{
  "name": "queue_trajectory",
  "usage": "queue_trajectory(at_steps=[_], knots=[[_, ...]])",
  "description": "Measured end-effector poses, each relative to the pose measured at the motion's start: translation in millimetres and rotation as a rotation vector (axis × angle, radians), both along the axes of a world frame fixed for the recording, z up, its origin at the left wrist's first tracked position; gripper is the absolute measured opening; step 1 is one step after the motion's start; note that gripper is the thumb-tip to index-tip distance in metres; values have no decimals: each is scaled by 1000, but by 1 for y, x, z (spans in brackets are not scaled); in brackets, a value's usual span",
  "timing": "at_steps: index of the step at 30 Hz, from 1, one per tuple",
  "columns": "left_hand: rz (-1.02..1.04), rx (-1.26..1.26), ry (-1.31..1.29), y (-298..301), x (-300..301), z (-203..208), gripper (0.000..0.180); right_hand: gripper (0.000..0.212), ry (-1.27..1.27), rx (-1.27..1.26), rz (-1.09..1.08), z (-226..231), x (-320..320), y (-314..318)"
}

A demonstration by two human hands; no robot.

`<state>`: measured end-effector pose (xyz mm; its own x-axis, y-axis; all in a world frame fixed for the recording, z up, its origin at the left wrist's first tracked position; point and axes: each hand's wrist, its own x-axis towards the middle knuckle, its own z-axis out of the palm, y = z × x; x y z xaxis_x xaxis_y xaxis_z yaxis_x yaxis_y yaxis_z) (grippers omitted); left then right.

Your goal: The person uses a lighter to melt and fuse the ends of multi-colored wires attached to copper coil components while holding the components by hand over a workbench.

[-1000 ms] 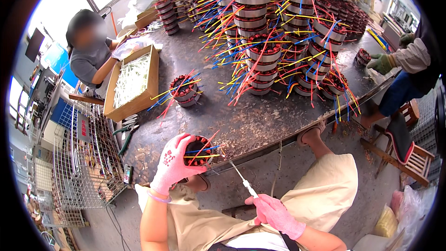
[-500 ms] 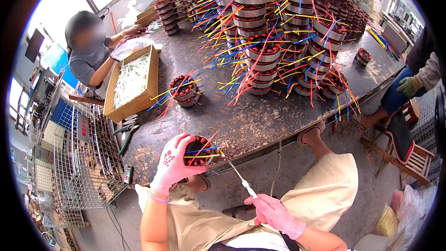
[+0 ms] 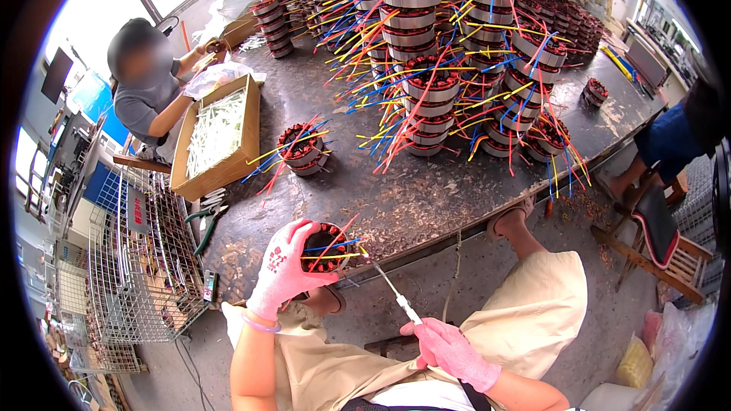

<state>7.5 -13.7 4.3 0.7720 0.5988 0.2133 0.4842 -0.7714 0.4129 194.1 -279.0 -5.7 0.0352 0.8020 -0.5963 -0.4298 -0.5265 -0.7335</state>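
Note:
My left hand [image 3: 285, 268], in a pink glove, grips a motor stator [image 3: 326, 260] with red windings at the table's near edge. Red, blue and yellow wires [image 3: 340, 256] stick out of the stator to the right. Low in front of me, my right hand [image 3: 455, 352], also gloved in pink, is closed around a slim rod-like tool [image 3: 406, 307] with a white section and a thin shaft. The tool points up and left, its tip close to the yellow wire's end; whether they touch I cannot tell. Behind the held stator, another wired stator [image 3: 302, 150] stands on the table.
Tall stacks of wired stators [image 3: 429, 99] fill the table's far middle. A cardboard box [image 3: 253, 137] of white strips stands at the left, with green-handled pliers [image 3: 207, 230] nearer me. One co-worker [image 3: 148, 84] sits beyond the box; another person [image 3: 678, 133] is at right, by a wooden stool [image 3: 661, 240].
My hands, the stator and the tool stay practically still. The co-worker at left has raised a hand with a ring-shaped thing. The person at right has shifted, and their gloved hand no longer shows.

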Motion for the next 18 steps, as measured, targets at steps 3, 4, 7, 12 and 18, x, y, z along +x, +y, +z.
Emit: queue_trajectory(at_steps=[3, 4, 7, 12, 18], knots=[[-2, -1, 0, -1, 1, 1, 82, 36, 11, -1, -2, -1, 0, 0], [-3, -4, -1, -1, 1, 1, 82, 36, 16, -3, -7, -2, 0, -1], [-6, -7, -6, -1, 1, 1, 81, 35, 29, 5, -19, -3, 0, -1], [-11, -2, -21, 0, 0, 0, 81, 35, 39, 3, -18, 1, 0, -1], [-7, 1, -12, 0, 0, -1, 81, 36, 19, -8, -5, 1, 0, 0]])
